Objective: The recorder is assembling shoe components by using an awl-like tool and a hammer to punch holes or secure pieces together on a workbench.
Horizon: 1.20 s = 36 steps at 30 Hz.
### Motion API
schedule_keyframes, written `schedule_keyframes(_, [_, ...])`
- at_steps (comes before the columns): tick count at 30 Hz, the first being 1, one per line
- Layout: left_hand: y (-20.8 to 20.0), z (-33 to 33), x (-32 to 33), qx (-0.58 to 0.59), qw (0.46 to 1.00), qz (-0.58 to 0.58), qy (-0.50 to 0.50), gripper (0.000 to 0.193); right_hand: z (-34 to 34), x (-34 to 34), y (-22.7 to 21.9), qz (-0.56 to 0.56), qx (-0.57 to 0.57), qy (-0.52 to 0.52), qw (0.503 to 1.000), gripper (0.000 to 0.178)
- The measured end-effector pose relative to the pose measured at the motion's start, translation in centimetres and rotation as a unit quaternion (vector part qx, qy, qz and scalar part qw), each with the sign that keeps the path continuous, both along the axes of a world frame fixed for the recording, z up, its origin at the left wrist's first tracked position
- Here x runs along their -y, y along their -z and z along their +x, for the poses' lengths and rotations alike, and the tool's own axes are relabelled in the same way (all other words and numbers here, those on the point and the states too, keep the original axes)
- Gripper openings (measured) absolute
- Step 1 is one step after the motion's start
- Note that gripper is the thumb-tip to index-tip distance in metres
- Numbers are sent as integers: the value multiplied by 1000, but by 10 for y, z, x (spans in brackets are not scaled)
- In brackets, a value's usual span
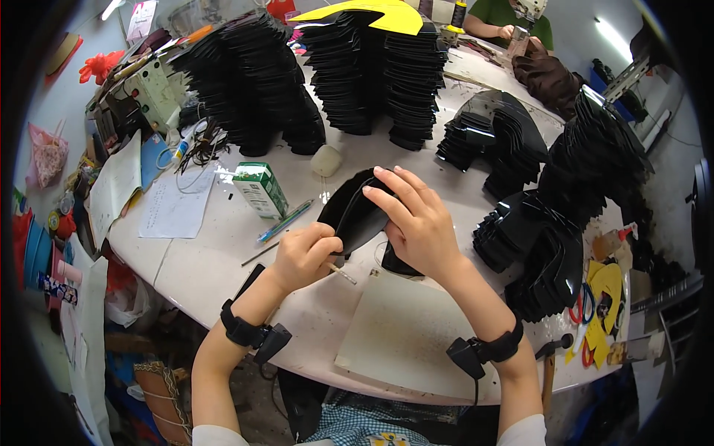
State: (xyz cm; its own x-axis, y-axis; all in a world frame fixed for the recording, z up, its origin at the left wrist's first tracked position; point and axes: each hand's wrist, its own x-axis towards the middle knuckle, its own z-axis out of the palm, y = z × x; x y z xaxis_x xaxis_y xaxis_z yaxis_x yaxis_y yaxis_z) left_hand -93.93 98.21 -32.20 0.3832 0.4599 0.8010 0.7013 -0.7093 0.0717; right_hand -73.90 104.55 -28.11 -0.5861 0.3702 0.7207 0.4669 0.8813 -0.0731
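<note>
Above the table I hold up a black curved piece, like a shoe upper, its layers parted along the top. My left hand is closed around its lower left edge. A thin pale stick pokes out from under the same fist; what its other end is like stays hidden. On the far right edge of the piece, my right hand grips with fingers stretched over the top and the thumb beneath. Another black piece lies partly under my right hand, beside a pale flat board.
Tall stacks of black pieces stand at the back, one topped by a yellow template. More black stacks fill the right. A green carton, pens, scissors and a hammer lie around. A person works far back.
</note>
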Motion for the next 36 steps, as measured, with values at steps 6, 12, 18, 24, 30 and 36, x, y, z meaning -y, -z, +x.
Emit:
schedule_keyframes(6, [7, 1, 10, 401, 886, -229, 29, 39, -4, 2, 0, -15, -57, -17, 998, 28])
schedule_keyframes(12, [-25, 13, 2, 411, 825, -389, -7, 38, 8, 4, 3, -9, -52, 8, 999, 31])
schedule_keyframes(18, [-40, 26, 2, 443, 788, -427, 26, 21, 11, 11, -4, 61, -56, 40, 996, 35])
schedule_keyframes(24, [-64, 31, 6, 389, 751, -532, 45, 16, 28, 14, -1, 147, -98, -5, 984, 34])
schedule_keyframes(30, [-61, 51, 7, 386, 745, -525, 142, 15, 49, 34, -20, 82, -49, 44, 994, 25])
schedule_keyframes(36, [-50, 60, -11, 391, 801, -450, 54, 15, 92, 67, -46, 52, 43, 0, 998, 14])
